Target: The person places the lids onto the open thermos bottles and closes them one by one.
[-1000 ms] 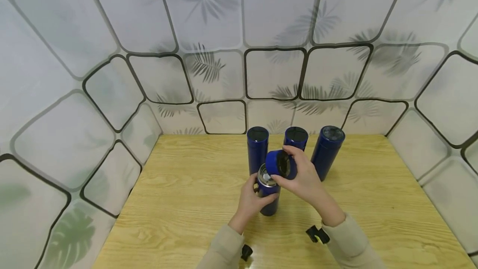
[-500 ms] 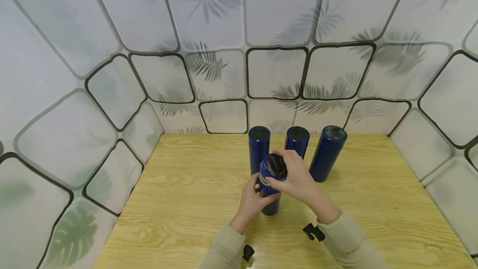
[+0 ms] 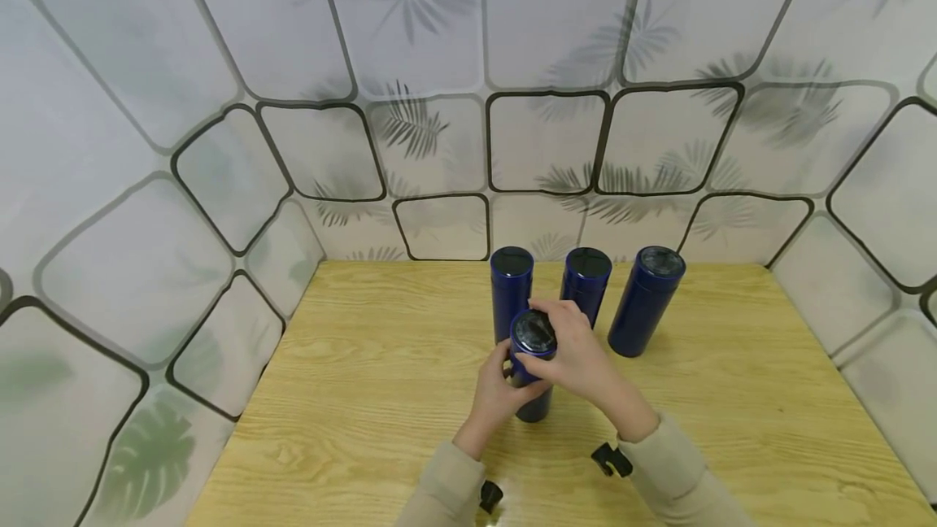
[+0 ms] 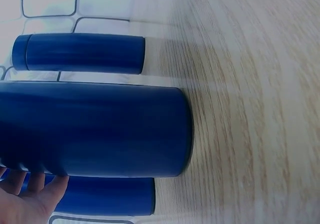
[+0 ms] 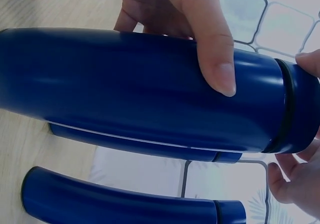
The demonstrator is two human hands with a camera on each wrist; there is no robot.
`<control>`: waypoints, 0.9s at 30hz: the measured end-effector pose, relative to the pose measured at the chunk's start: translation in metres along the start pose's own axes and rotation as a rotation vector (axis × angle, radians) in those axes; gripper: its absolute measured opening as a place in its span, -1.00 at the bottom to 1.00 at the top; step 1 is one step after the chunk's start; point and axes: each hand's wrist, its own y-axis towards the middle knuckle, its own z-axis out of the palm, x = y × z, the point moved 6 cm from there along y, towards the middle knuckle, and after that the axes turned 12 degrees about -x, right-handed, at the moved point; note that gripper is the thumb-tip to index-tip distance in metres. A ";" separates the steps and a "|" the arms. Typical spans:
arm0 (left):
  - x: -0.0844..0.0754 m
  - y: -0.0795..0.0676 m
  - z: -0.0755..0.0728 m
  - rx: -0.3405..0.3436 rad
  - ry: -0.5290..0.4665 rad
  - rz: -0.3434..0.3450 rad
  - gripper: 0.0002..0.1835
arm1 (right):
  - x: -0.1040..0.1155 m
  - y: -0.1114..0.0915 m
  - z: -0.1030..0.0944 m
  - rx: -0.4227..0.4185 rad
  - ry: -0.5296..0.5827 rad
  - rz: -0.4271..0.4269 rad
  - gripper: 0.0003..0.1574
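A dark blue thermos bottle [image 3: 533, 409] stands upright on the wooden table, in front of the other bottles. My left hand [image 3: 492, 397] grips its upper body, the thumb lying across the near side in the right wrist view. On the bottle's mouth sits the blue lid [image 3: 533, 333] with its black top. My right hand [image 3: 581, 358] holds this lid with thumb and fingers from the right. A narrow dark seam shows between lid [image 5: 304, 109] and body in the right wrist view. The steel mouth is hidden beneath the lid.
Behind stand three more blue bottles with lids on: a left one [image 3: 512, 299], a middle one [image 3: 586, 287] partly hidden by my right hand, and a right one [image 3: 644, 307]. Patterned cloth [image 3: 439, 145] walls the wooden table [image 3: 366, 364] at the back and sides.
My right hand has brought the lid, earlier held tilted beside the open steel mouth, down and left onto the bottle. The left hand has kept its grip on the body.
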 end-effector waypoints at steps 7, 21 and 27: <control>0.000 0.000 0.000 0.000 -0.007 0.024 -0.41 | -0.002 -0.001 0.001 -0.042 0.024 -0.013 -0.14; 0.002 -0.001 -0.001 -0.001 -0.011 -0.006 -0.39 | -0.029 -0.018 0.009 0.120 0.455 0.156 -0.09; 0.000 0.000 -0.001 -0.001 -0.024 -0.004 -0.39 | -0.039 -0.022 0.014 0.086 0.499 0.248 -0.05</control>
